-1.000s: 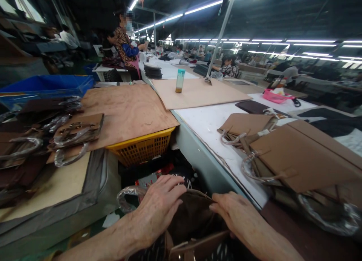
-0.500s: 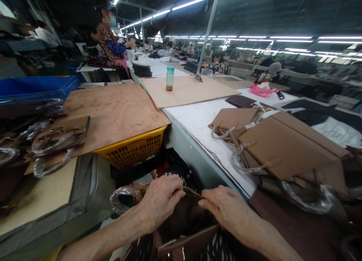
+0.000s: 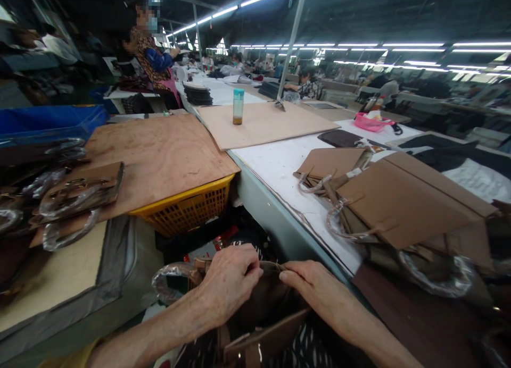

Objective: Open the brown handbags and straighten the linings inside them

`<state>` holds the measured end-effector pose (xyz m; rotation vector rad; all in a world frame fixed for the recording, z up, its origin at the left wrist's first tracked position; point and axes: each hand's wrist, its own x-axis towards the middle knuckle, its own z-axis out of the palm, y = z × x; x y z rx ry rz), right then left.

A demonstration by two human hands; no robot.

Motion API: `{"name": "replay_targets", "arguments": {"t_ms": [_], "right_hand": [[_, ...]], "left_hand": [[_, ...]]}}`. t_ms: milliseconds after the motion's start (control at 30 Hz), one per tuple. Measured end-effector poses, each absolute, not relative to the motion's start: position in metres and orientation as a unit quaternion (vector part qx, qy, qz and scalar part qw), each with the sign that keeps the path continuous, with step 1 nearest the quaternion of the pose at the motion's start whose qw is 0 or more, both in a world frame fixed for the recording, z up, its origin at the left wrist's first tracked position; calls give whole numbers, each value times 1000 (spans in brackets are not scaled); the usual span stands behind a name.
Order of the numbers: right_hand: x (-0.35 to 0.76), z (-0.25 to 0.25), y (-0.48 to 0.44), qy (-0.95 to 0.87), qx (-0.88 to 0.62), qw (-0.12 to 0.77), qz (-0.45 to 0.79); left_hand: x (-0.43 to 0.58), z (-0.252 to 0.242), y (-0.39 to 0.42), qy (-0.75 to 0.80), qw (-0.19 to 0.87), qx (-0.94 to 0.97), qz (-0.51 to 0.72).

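So there's just the head view here, looking down at a brown bag (image 3: 267, 335) in the person's lap, down in the gap at the near end of the pale-topped table (image 3: 275, 160), with its mouth gaping and the dark lining showing. Left hand (image 3: 233, 280) is mostly closed, fingers curled and thumb tucked against them, and it looks like it's got a pinch of the far rim (image 3: 272, 266). Right hand (image 3: 309, 280) is flatter, fingers laid over the same rim with the thumb underneath, so that's a light pinch too, just a small stretch of edge between the two. As for how far along it is: I'd call the bag pretty much built, since a film-wrapped handle (image 3: 159, 285) sticks out by the left wrist and seems to be attached to it. The rim looks like the bit getting attention, and it isn't closed up; whether that edge is finished I honestly can't tell, the hands cover too much. Similar brown bags (image 3: 407, 203) are heaped on the table to the right, and there's another pile (image 3: 85, 184) on the left with wrapped handles too. Which heap is done and which is waiting? No clue from this.
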<state>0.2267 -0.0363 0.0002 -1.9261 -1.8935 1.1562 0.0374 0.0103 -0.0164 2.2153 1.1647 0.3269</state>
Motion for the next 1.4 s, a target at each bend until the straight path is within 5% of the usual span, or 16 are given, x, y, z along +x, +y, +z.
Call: {"name": "replay_targets", "arguments": {"t_ms": [267,867,1400], "right_hand": [[227,-18,-30,-511,-575,230,596],[216,6,-41,-655,-700,60,279],[220,6,-40,-696,-648,89,298]], "left_hand": [[39,-16,15,462,307,824,115],[47,-25,19,405,262,869,114],[50,-22,29,297,291,905,92]]}}
